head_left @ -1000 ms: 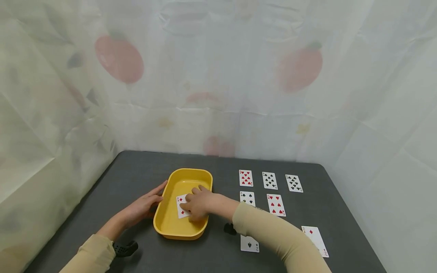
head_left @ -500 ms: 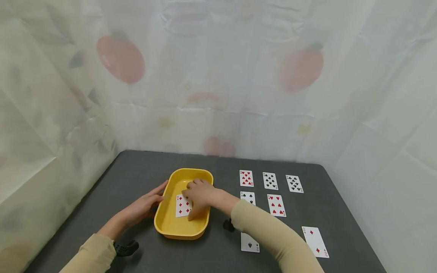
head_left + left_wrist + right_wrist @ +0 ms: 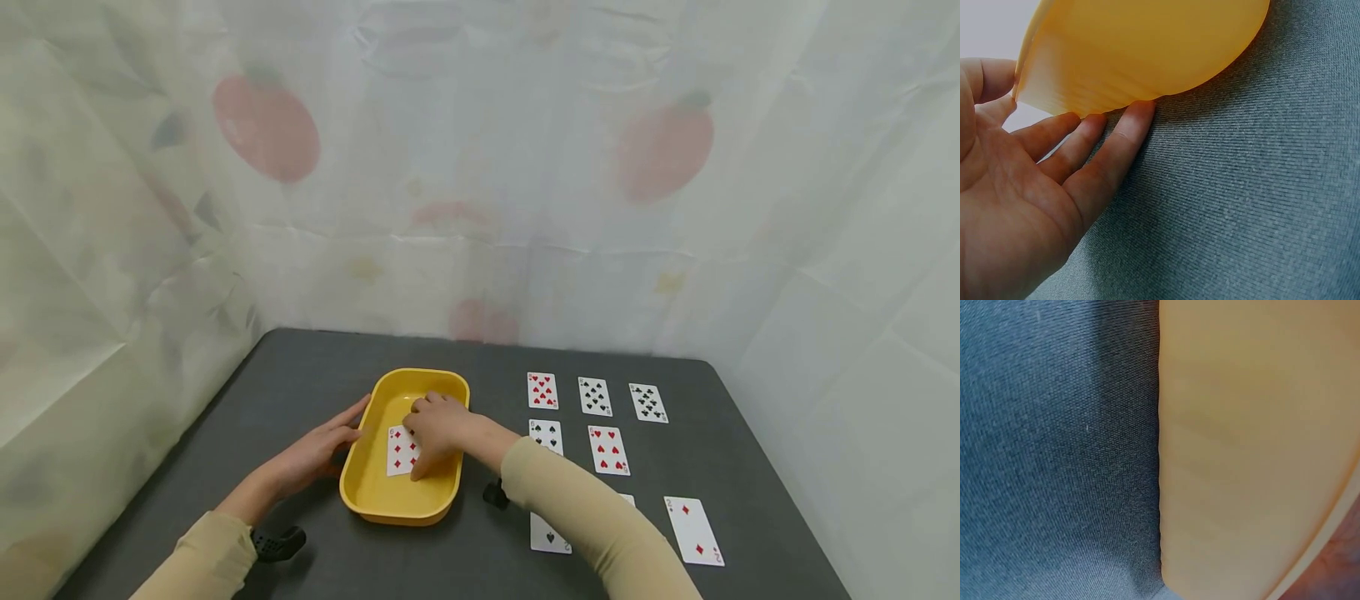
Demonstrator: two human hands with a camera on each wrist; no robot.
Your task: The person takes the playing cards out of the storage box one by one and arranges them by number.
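A yellow tray (image 3: pixel 369 482) sits on the dark grey table (image 3: pixel 315 375). A diamonds card (image 3: pixel 400 450) lies face up inside it. My right hand (image 3: pixel 438 427) hovers low over the tray with its loosely bent fingers touching the card's right part, thumb pointing toward me. My left hand (image 3: pixel 318 451) rests on the table against the tray's left wall. In the left wrist view its straight fingers (image 3: pixel 1107 147) touch the tray's outer wall (image 3: pixel 1147 50) and the thumb lies by the rim. The right wrist view shows only the tray wall (image 3: pixel 1254 444) and table cloth (image 3: pixel 1054 444).
Face-up cards lie in rows right of the tray: a hearts card (image 3: pixel 542 390), a spades card (image 3: pixel 594 396), a clubs card (image 3: pixel 647 402), another clubs card (image 3: pixel 545 433), a second hearts card (image 3: pixel 608 450), a two of diamonds (image 3: pixel 693 530), a spade card (image 3: pixel 550 535). Draped sheeting (image 3: pixel 480 167) surrounds the table.
The right hand laid the diamonds card flat in the tray and drew back a little to the right, uncovering most of its face. The left hand stayed against the tray.
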